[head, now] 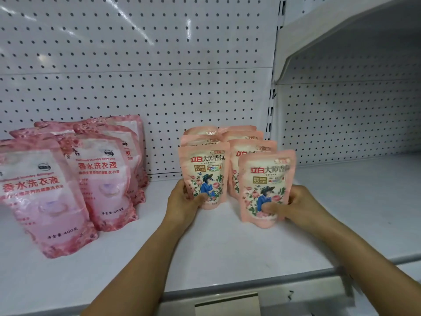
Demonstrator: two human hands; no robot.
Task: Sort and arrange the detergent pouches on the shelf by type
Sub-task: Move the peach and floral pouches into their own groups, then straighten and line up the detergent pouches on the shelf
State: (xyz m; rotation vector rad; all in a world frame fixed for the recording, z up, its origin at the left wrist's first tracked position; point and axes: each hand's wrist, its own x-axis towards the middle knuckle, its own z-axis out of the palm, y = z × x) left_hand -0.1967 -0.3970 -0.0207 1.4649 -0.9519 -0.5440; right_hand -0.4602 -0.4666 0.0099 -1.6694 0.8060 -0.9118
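Two kinds of pink detergent pouches stand on a white shelf [205,252]. On the left are several large translucent pink pouches [100,179] in two rows. In the middle are several small peach pouches with a flower picture, also in two rows. My left hand [184,201] grips the front pouch of the left row [205,176] at its lower left side, thumb on its face. My right hand [293,206] grips the front pouch of the right row [264,188] at its lower right, thumb across its front. Both held pouches stand upright.
A white pegboard back wall [159,87] rises behind the pouches. An upright post [272,110] divides this bay from the shelf bay on the right, where a higher shelf [341,30] overhangs. A label holder [227,303] sits on the shelf's front edge.
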